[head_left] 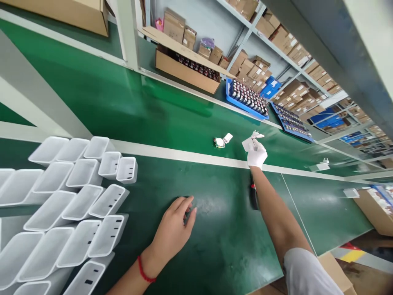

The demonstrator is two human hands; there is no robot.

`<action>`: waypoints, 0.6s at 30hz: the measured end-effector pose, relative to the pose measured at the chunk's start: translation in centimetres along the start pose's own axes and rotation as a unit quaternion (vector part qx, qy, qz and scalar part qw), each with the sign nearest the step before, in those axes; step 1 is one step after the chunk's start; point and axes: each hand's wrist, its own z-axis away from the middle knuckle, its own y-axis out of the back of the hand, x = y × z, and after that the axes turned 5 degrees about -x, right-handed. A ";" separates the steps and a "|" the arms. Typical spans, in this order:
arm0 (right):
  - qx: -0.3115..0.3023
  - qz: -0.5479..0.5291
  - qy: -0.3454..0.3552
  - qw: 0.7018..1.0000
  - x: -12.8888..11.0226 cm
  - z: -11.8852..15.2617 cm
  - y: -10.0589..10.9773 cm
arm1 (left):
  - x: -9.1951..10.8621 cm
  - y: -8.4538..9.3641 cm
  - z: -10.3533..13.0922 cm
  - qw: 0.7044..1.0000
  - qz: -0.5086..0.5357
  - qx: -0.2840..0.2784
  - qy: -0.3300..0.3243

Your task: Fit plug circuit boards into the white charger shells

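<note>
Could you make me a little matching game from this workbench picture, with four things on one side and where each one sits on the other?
Things:
1. left hand
2. right hand
3. white plastic housings
4. blue tray

Places:
A. far side of the belt, full of small parts
B. bare, flat on the green table, red band at the wrist
C. stacked in rows at the left
D. gloved, reaching to a white piece on the belt

Pairs: 1-B, 2-D, 3-C, 4-A

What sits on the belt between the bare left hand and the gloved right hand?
In the head view, only bare green belt lies between the left hand and the gloved right hand; a white strip runs past farther back.
</note>
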 end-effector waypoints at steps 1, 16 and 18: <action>-0.008 0.024 0.003 1.000 0.3 -0.5 -0.3 | 0.1 0.1 0.0 1.000 0.002 -0.001 0.000; -0.327 0.356 0.295 0.824 -2.6 -0.8 -2.7 | 2.6 1.7 0.5 0.991 -0.099 -0.092 -0.003; -0.348 0.396 0.294 0.797 -2.5 -1.7 -3.1 | 4.0 3.1 1.1 0.984 -0.124 -0.124 -0.030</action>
